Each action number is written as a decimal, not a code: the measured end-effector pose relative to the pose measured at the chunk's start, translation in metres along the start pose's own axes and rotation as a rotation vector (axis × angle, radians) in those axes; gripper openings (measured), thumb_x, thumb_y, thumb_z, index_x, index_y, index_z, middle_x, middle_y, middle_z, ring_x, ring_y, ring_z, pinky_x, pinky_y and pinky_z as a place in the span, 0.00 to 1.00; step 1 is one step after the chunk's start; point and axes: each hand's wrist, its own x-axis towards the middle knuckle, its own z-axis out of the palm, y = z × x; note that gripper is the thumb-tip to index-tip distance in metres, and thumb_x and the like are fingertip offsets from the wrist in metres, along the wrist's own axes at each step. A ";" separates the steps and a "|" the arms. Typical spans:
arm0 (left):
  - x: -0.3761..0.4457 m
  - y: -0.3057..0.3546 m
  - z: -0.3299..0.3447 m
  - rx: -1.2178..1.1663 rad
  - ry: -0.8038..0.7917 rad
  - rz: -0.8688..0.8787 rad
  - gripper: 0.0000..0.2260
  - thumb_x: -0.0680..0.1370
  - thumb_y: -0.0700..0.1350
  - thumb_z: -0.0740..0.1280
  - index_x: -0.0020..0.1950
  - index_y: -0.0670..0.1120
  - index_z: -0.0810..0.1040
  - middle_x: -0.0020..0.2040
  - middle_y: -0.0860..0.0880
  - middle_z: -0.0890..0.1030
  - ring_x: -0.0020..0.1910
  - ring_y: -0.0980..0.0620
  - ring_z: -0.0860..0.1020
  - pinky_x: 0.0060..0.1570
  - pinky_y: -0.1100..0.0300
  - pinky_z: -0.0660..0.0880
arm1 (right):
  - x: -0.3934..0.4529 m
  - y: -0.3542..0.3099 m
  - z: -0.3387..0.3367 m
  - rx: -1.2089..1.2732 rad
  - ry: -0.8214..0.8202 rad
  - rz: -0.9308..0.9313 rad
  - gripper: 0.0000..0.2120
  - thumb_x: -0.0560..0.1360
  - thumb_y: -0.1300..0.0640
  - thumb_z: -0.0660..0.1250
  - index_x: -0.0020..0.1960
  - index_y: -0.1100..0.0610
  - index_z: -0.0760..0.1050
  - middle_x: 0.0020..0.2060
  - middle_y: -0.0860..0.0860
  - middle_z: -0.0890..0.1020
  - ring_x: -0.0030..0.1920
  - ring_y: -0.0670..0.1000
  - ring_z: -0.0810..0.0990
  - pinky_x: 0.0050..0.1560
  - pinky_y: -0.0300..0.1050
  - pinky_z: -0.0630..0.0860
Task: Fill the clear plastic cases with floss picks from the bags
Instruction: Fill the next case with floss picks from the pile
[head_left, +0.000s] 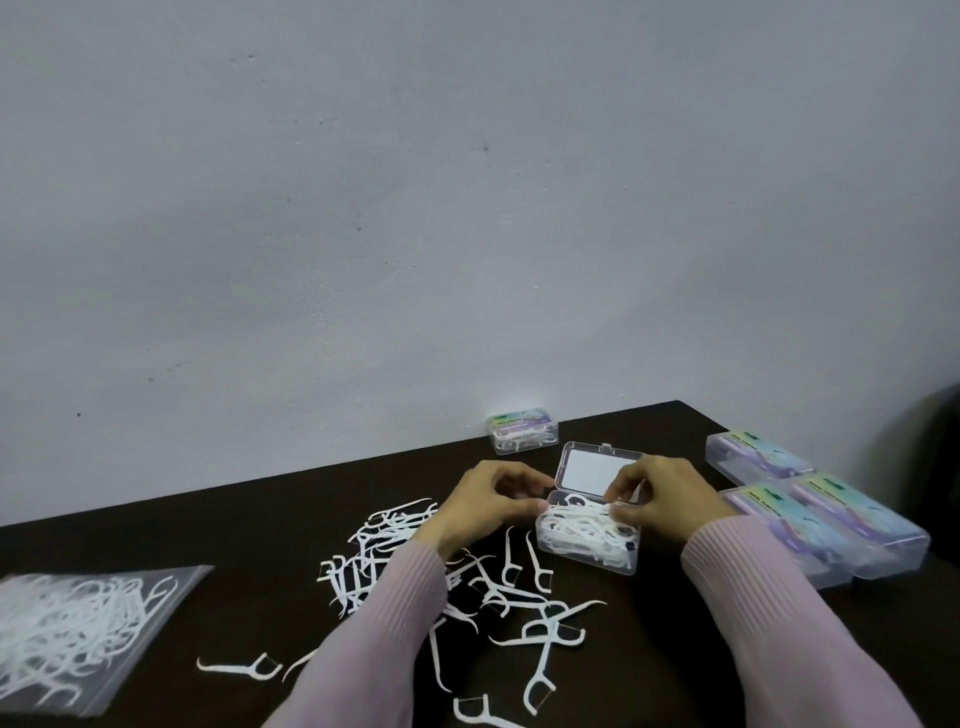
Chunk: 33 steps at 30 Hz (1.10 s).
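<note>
At the tabletop's (156, 535) left edge lies a clear zip bag (78, 631) holding a tangle of white floss picks, flat and untouched. To its right, across the middle toward the near edge, loose floss picks (498, 597) are scattered in a heap, lying in every direction, some under the left forearm in its pink sleeve (374, 634).

The left hand (488, 501) hovers just above the far end of that scatter, its fingers (524, 480) curled, the thumb tip touching the left end of the open clear case (587, 540); whether it pinches a pick I cannot tell. The case sits right of centre, its lid (597, 470) standing up on the far side and its long axis running left to right, tilted slightly. It already looks heaped with picks. The right hand (660, 496) is over the case's right half, its fingertips (618, 506) bunched together and down among the picks, seemingly pinching or pressing one in.

The case lies directly between both hands, so either reaches it; the loose supply lies nearer the left hand.

Against the wall at the far edge sits a closed filled case (522, 431). Along the right edge three more closed, labelled cases (831, 514) lie side by side.
</note>
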 end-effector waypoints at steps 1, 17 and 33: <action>0.000 -0.001 0.000 0.001 -0.005 -0.001 0.09 0.74 0.42 0.71 0.52 0.54 0.81 0.49 0.54 0.82 0.51 0.56 0.78 0.55 0.59 0.76 | -0.001 0.000 -0.001 0.000 -0.002 -0.006 0.05 0.71 0.56 0.71 0.41 0.48 0.76 0.41 0.44 0.75 0.41 0.42 0.72 0.50 0.38 0.74; 0.000 0.003 0.023 0.054 0.160 0.139 0.08 0.73 0.37 0.71 0.50 0.46 0.83 0.45 0.53 0.83 0.45 0.62 0.80 0.46 0.69 0.76 | 0.000 0.003 -0.001 -0.021 0.015 0.024 0.05 0.73 0.57 0.67 0.41 0.48 0.73 0.41 0.45 0.77 0.42 0.43 0.75 0.53 0.41 0.76; 0.000 -0.002 0.039 0.358 0.138 0.212 0.12 0.77 0.50 0.67 0.61 0.54 0.77 0.59 0.55 0.76 0.58 0.60 0.67 0.56 0.63 0.65 | 0.001 0.001 0.003 -0.019 -0.012 -0.023 0.08 0.70 0.47 0.70 0.39 0.49 0.74 0.38 0.43 0.76 0.39 0.41 0.73 0.45 0.37 0.72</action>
